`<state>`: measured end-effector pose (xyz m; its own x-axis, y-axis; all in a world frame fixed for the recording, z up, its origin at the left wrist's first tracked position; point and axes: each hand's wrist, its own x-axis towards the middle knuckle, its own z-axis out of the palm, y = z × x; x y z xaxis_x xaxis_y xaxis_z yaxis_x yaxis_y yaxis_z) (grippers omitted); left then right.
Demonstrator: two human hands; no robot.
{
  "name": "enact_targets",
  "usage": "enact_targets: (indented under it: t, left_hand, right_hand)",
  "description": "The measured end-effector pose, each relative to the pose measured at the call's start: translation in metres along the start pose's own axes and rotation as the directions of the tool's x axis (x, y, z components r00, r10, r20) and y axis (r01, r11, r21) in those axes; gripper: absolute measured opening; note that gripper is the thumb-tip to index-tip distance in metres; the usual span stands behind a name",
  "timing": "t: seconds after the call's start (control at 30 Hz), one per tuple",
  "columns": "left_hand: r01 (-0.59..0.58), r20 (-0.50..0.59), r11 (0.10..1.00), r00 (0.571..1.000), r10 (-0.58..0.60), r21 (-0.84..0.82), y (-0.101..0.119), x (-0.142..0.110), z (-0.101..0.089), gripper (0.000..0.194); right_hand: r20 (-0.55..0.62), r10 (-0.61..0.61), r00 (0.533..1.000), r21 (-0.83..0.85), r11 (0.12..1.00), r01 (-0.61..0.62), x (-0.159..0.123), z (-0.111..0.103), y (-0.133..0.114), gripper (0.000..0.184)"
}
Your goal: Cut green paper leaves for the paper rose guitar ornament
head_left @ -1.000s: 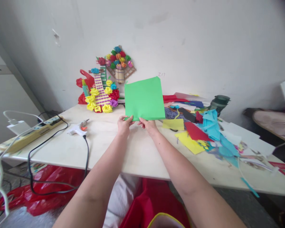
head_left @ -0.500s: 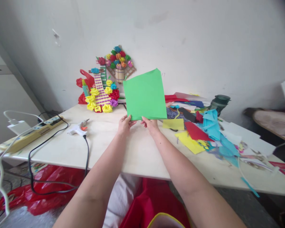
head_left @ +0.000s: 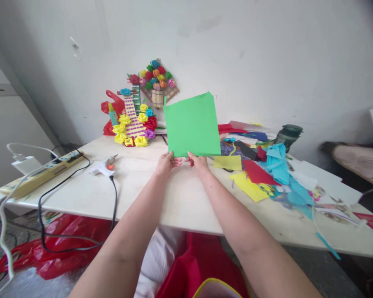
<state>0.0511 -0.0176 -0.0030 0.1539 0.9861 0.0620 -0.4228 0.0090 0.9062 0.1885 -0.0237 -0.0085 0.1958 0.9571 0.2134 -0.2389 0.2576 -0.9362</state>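
A sheet of green paper is held up above the table, tilted toward me, its top edge slightly uneven. My left hand pinches its lower left corner, thumb in front and fingers behind. Along the bottom edge, right of the middle, my right hand grips it the same way. Behind and left of the sheet stand paper-flower crafts: a flower-trimmed piece of woven strips and a small basket of paper flowers against the wall.
A white glue gun lies left of my hands, its black cord running off the table edge. Farther left is a yellowish power strip. On the right lie yellow paper, red paper, blue crepe scraps and a dark bottle.
The green sheet and both hands have shifted very slightly right in the picture, and the sheet's upper left corner now bends up a little. Both hands keep their hold.
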Motion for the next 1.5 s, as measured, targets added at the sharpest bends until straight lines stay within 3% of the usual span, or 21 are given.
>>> enact_targets:
  t: [0.3,0.53,0.9,1.13,1.33,1.5]
  left_hand:
    - [-0.122,0.079,0.990,0.990,0.117,0.064,-0.0001,-0.0014,-0.0010,0.024]
    - [-0.149,0.140,0.986,0.981,0.137,0.075,0.0003,-0.0026,-0.0007,0.028]
    - [-0.057,0.113,0.998,0.992,0.055,0.020,0.0021,-0.0030,0.0027,0.021]
    - [0.139,0.017,0.990,0.990,-0.138,-0.014,0.0046,0.0009,0.0035,0.035]
    - [0.036,0.045,0.999,0.998,-0.035,-0.022,-0.0004,0.0014,0.0008,0.022]
    - [-0.001,0.060,1.000,0.998,0.002,-0.010,-0.0018,0.0013,-0.0003,0.031]
  right_hand:
    - [0.068,0.140,0.988,0.063,0.987,-0.144,0.0002,-0.0026,-0.0045,0.025]
    - [0.138,0.153,0.978,0.089,0.982,-0.167,-0.0004,-0.0017,-0.0047,0.024]
    - [0.012,0.049,0.999,0.015,0.999,-0.049,0.0009,0.0036,-0.0056,0.027]
    - [-0.001,-0.013,1.000,0.000,1.000,0.013,0.0013,0.0041,-0.0012,0.026]
    - [0.016,-0.014,1.000,0.024,1.000,0.014,-0.0025,0.0043,-0.0032,0.025]
    - [0.026,0.003,1.000,0.032,0.999,-0.004,-0.0038,0.0044,-0.0056,0.026]
